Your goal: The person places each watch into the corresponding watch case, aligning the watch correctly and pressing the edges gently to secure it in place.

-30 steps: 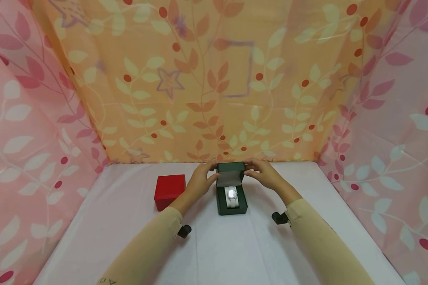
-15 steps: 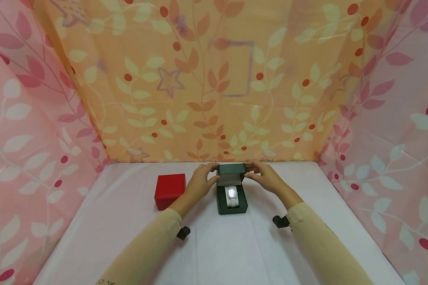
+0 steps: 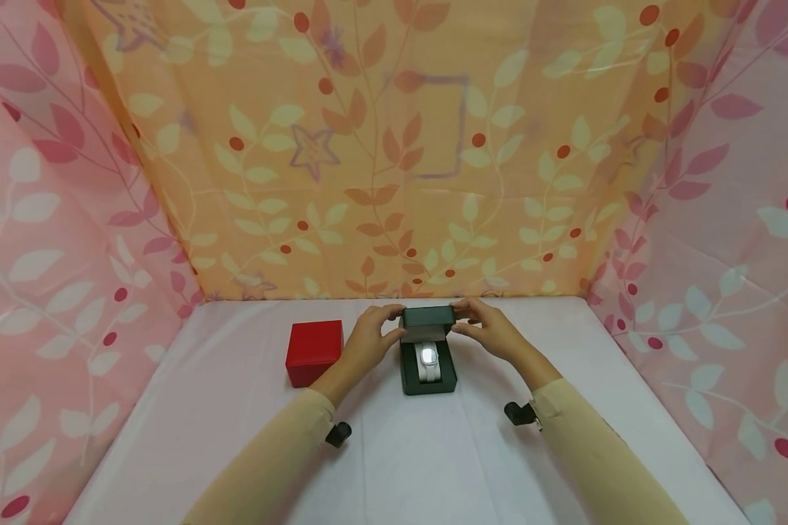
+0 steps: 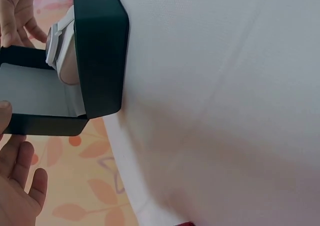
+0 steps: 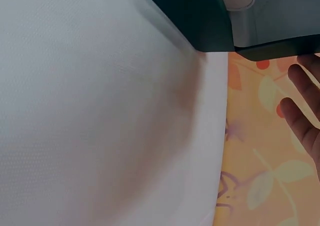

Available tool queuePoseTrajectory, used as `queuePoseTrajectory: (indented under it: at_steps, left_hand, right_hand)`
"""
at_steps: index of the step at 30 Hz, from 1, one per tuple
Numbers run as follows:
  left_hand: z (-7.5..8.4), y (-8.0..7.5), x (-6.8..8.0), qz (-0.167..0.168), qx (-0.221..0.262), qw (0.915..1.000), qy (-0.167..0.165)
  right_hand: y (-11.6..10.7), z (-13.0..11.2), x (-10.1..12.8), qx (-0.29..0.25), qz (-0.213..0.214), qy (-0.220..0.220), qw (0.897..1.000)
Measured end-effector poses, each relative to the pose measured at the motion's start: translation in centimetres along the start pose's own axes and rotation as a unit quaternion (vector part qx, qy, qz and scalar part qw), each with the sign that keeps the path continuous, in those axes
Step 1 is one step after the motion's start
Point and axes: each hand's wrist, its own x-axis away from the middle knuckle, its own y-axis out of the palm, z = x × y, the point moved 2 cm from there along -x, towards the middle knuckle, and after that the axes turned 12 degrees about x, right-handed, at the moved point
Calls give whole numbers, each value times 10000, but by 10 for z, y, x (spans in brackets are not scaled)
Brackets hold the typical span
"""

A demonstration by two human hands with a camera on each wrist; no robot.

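A dark green watch box (image 3: 430, 389) stands on the table with its lid (image 3: 428, 316) raised and leaning forward over the base. Inside it sits a white wristwatch (image 3: 429, 356), its strap closed around the cushion. My left hand (image 3: 366, 339) pinches the lid's left side, thumb at the front edge and fingers behind. On the opposite side my right hand (image 3: 494, 334) holds the lid the same way. In the left wrist view the box base (image 4: 102, 51) appears sideways, with the lid between both hands. The right wrist view catches the right fingers (image 5: 300, 121) beside the lid's edge.
A red box (image 3: 314, 344) with its top down stands left of the watch box, close to my left wrist. White cloth (image 3: 427, 459) covers the table. A patterned orange curtain (image 3: 381, 160) hangs behind its far edge, with pink curtains (image 3: 729, 255) on both sides.
The green box's lid has tilted a little further forward and down, and both hands have come down slightly with it. The red box and the watch have stayed in place.
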Motion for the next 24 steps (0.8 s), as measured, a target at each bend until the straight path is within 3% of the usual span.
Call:
queuePoseTrajectory:
  at_steps: [10, 17, 24]
  left_hand:
    - [1, 0, 4, -21, 38, 10000, -7]
    - [3, -2, 6, -39, 76, 9999, -68]
    - [1, 1, 9, -36, 130, 9998, -123]
  right_hand:
    - [-2, 2, 1, -116, -145, -99, 9998]
    - [-3, 1, -1, 128, -631, 55, 9979]
    - [0, 2, 0, -228, -1080, 365, 9932]
